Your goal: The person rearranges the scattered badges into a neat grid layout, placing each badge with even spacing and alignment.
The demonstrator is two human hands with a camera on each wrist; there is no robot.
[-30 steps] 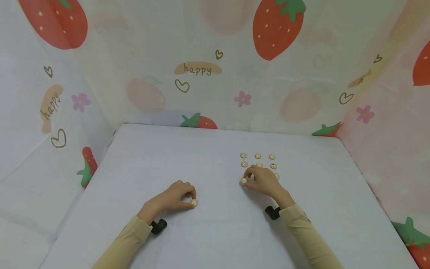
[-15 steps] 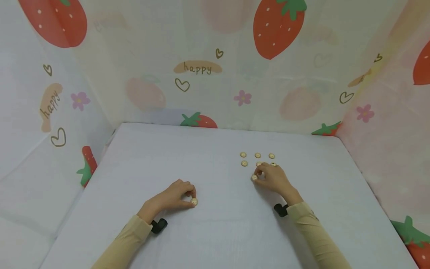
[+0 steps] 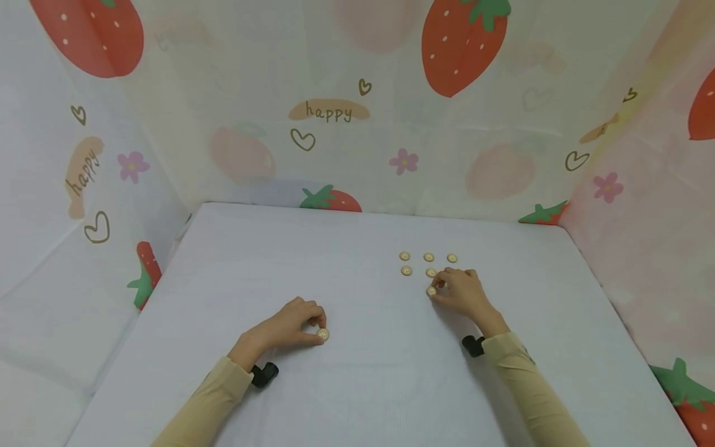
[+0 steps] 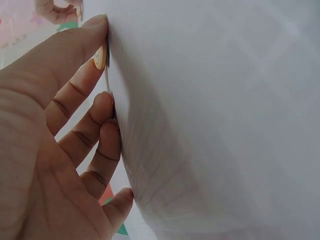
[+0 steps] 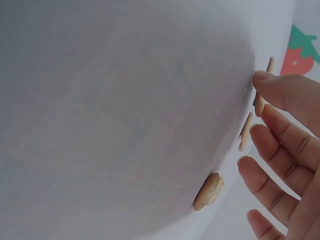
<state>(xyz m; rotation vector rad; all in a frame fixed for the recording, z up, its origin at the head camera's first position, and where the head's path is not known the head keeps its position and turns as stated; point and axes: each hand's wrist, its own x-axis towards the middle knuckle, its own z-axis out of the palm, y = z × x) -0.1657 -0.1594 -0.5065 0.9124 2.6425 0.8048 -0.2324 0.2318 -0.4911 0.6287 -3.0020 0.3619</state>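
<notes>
At the left middle of the table my left hand [image 3: 286, 326] pinches a small round tan disc [image 3: 323, 334], button-like, between thumb and forefinger. The left wrist view shows this disc edge-on by the thumb tip, its lower edge right at the tabletop. My right hand [image 3: 462, 294] pinches another such disc [image 3: 431, 290] between thumb and forefinger, just below the laid-out discs. A back row has three, a left disc [image 3: 404, 256], a middle disc [image 3: 428, 257] and a right disc [image 3: 452, 257]. In front of them lie one disc [image 3: 406, 270] and another disc [image 3: 431, 272], beside my right fingers.
A white cloth covers the table [image 3: 357, 397]. Strawberry-printed curtains [image 3: 335, 155] rise along its back and both sides. A black wrist device [image 3: 473, 346] sits under my right wrist, and a like device [image 3: 265, 375] under my left.
My right hand has slid to the right with its disc, from left of the rows to below their middle column, now covering discs on the right. My left hand has stayed put.
</notes>
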